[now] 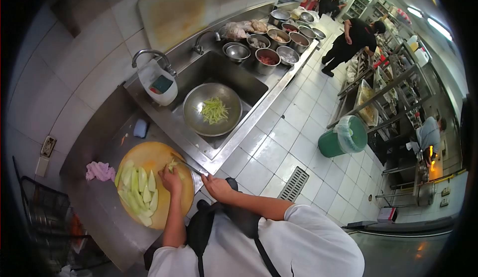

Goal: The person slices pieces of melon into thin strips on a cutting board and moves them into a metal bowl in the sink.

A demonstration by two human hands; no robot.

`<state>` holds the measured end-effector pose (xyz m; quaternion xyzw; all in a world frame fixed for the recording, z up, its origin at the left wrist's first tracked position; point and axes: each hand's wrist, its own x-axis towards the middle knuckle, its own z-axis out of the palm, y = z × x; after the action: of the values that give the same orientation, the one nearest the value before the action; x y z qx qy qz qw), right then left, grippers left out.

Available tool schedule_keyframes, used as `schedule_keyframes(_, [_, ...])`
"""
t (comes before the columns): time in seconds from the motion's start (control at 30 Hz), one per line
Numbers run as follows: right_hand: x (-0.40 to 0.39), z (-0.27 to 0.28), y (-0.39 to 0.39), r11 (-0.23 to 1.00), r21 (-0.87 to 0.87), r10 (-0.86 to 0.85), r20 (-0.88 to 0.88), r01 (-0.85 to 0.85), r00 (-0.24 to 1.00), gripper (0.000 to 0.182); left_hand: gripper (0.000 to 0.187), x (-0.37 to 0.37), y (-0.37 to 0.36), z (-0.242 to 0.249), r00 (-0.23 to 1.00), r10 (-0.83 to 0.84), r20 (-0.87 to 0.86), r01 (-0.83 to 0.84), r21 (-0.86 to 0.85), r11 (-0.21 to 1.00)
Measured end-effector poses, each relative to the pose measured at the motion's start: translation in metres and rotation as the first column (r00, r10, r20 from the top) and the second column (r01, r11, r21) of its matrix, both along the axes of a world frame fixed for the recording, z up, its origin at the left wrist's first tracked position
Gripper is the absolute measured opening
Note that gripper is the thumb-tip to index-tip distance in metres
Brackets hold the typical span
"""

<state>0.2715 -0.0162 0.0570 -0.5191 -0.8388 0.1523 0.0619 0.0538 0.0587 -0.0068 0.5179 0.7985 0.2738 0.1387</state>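
Observation:
A round wooden cutting board point(180, 202) lies on the steel counter in front of me. Many long, pale green vegetable pieces point(142, 187) are heaped on its left half. My left hand point(171, 179) is closed over some cut vegetable point(172, 165) at the board's upper right, its fingertips close to the blade. In my right hand point(218, 187), at the board's right edge, is the handle of a knife point(187, 163), with the blade angled up and left over the board. Thin green strips point(214, 110) sit in a wide metal bowl point(191, 116) at the sink.
A pink cloth point(100, 171) lies left of the board. Behind the bowl is the sink point(239, 78), with several metal bowls of food beyond it. A green bin point(334, 142) stands on the tiled floor. A person in black point(351, 43) works across the aisle.

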Motion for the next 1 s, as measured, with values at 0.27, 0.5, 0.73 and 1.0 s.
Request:
schedule_keyframes(0.27, [0.003,-0.031,0.004,0.815,-0.567,-0.440,-0.471,0.120,0.765,0.039,0.040,-0.020,0.004,-0.017,0.990,0.064,0.123,-0.056,-0.065,0.996])
schedule_keyframes(0.5, [-0.011,-0.044,0.006,0.656,-0.755,-0.579,-0.483,0.023,0.657,0.045,0.051,-0.003,-0.004,0.017,0.995,0.063,0.075,-0.060,-0.047,0.997])
schedule_keyframes(0.73, [-0.027,-0.049,0.014,0.595,-0.801,-0.553,-0.467,-0.065,0.690,0.046,0.052,-0.001,-0.007,-0.006,0.990,0.138,0.031,-0.141,0.098,0.985])
schedule_keyframes(1.0, [-0.028,-0.039,0.014,0.647,-0.759,-0.522,-0.509,-0.071,0.684,0.046,0.052,0.011,-0.004,-0.017,0.974,0.208,0.086,-0.222,0.223,0.949])
